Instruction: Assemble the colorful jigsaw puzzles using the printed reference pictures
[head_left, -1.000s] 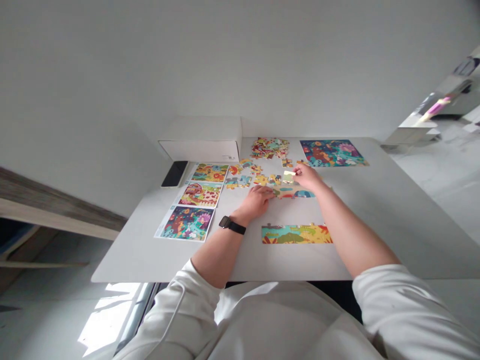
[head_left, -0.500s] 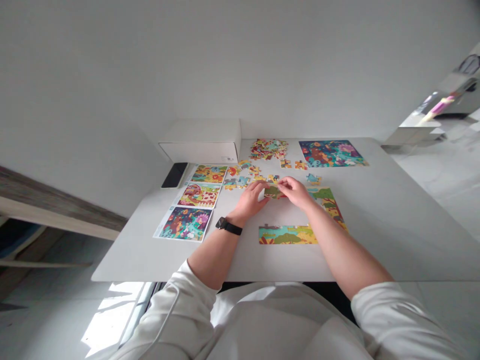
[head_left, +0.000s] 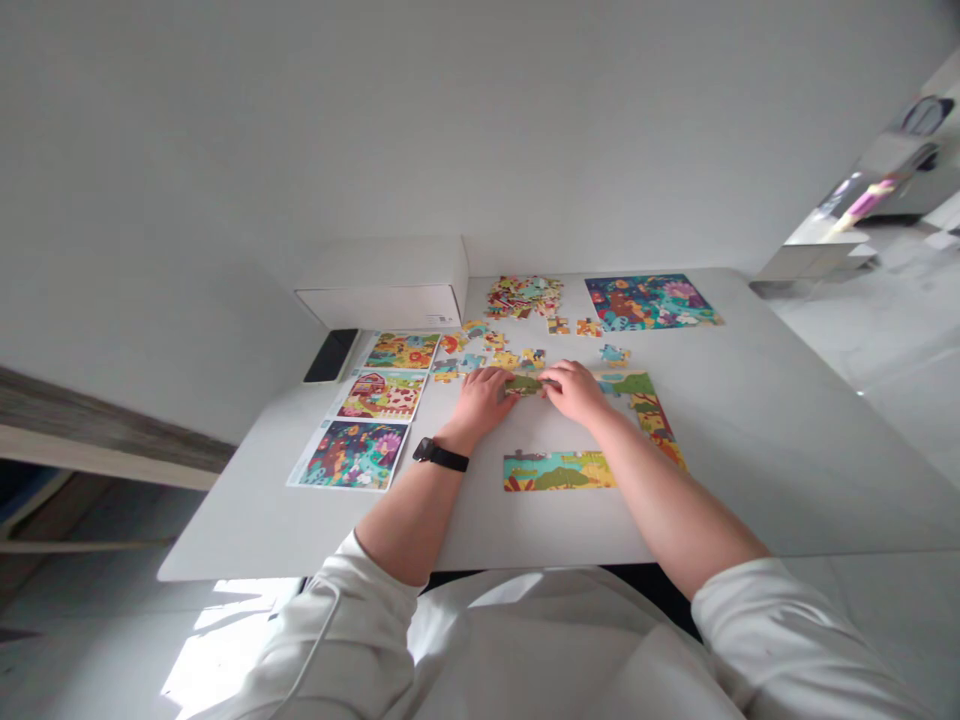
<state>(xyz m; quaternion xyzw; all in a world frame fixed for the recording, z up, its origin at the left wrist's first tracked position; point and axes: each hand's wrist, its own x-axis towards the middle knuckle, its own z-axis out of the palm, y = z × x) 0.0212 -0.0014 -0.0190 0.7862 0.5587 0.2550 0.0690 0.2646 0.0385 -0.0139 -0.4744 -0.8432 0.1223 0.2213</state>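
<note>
Green joined puzzle pieces (head_left: 523,385) lie on the table between my two hands. My left hand (head_left: 484,402) grips their left end, its fingers curled over the far edge and its thumb near the close edge. At their right end, my right hand (head_left: 579,395) pinches a puzzle piece that its fingers mostly hide. To the right, a joined border section (head_left: 656,415) runs down past my right forearm, which covers part of it. Nearer to me lies a joined bottom strip (head_left: 559,472) with green and yellow scenery. Loose puzzle pieces (head_left: 506,360) are scattered just beyond my hands.
Three picture sheets (head_left: 356,455) overlap in a column on the left, with a phone (head_left: 331,356) beyond them. A white box (head_left: 382,305) stands against the wall. Further back are a pile of pieces (head_left: 525,296) and a completed dark puzzle (head_left: 649,303).
My right hand has come down closer to the table, its fingertips lower at the right end of the green pieces. My left hand stays at their left end. The whole view has shifted slightly.
</note>
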